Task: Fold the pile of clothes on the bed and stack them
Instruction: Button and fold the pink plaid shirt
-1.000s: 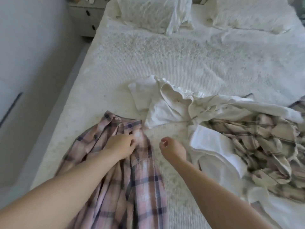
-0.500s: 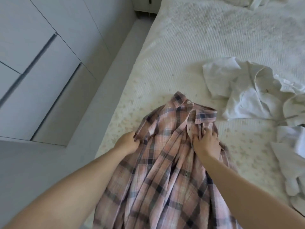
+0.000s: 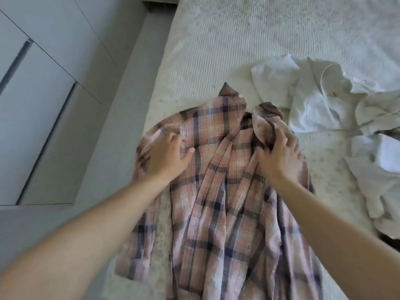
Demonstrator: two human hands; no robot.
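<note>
A pink and navy plaid shirt [image 3: 218, 191] lies front up on the white bed [image 3: 238, 40], collar pointing away from me, near the bed's left edge. My left hand [image 3: 167, 155] rests flat on the shirt's left shoulder with fingers spread. My right hand [image 3: 281, 156] lies on the right shoulder, its fingers curled round a bunched fold of the plaid cloth by the collar. A heap of crumpled white clothes [image 3: 324, 98] lies to the right of the shirt.
The bed's left edge runs diagonally beside a grey floor strip [image 3: 121, 118] and pale wardrobe doors [image 3: 39, 87]. More white garments [image 3: 381, 180] spread along the right side of the frame. Bare textured bedspread lies beyond the shirt's collar.
The shirt's shoulders have been pulled apart and spread wider. My left hand has gone from gripping the left shoulder to lying flat on it. My right hand has shifted outward to the right shoulder.
</note>
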